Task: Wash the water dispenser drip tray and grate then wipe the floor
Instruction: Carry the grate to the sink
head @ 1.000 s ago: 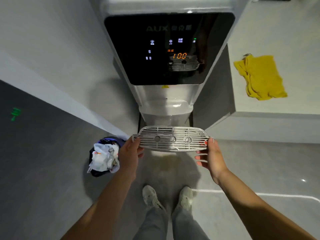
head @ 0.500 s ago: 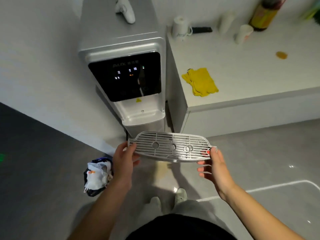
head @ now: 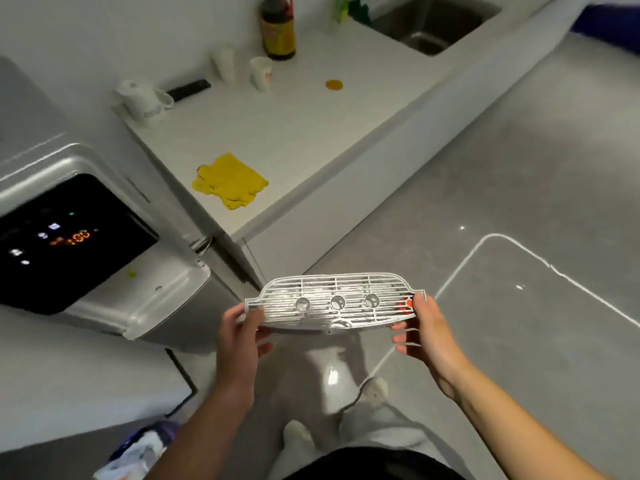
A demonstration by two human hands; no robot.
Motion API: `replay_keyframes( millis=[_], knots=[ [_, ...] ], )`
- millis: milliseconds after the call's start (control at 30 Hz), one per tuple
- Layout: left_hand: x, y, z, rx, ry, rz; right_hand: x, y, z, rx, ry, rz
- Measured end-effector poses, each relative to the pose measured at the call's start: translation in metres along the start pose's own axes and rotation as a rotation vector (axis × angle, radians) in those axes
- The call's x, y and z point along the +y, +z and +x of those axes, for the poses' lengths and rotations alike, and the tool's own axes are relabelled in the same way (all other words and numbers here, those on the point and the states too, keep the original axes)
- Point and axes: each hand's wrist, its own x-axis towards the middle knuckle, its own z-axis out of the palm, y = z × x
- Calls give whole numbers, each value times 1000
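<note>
- Display on water dispenser (head: 104, 258): black glossy panel, orange digits, probably "100" but blurred; white icons unreadable. No brand legible.
- Dark bottle (head: 278, 29) with yellow-red label, print illegible. Mug (head: 143, 100) lettering too small to read.
- Left hand (head: 239, 336): thumb on top of the left tab of the drip tray grate (head: 334, 303), fingers curled beneath; pinching hold.
- Right hand (head: 427, 332): thumb tip on right tab beside a red spot, remaining fingers loosely spread under the edge; light supporting hold.
- Grate held in the air above grey floor (head: 519, 188), near-level, in front of dispenser and clear of it.
- Grate: silver-grey, slotted bars, three round holes in a row, curved far edge, small tabs at both ends.
- White counter (head: 311, 133): crumpled yellow cloth (head: 230, 181), paper cup (head: 260, 72), orange spot (head: 334, 85), steel sink (head: 436, 22) at far end.
</note>
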Motion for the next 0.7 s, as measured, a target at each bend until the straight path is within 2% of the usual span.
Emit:
replay_keyframes(
  millis=[333,700],
  knots=[
    [14,184,22,-323,-7,112,-32,-142,29,186,-20,156],
    [33,389,67,-432,-28,165,-80,-269,106,355,3,247]
  ],
)
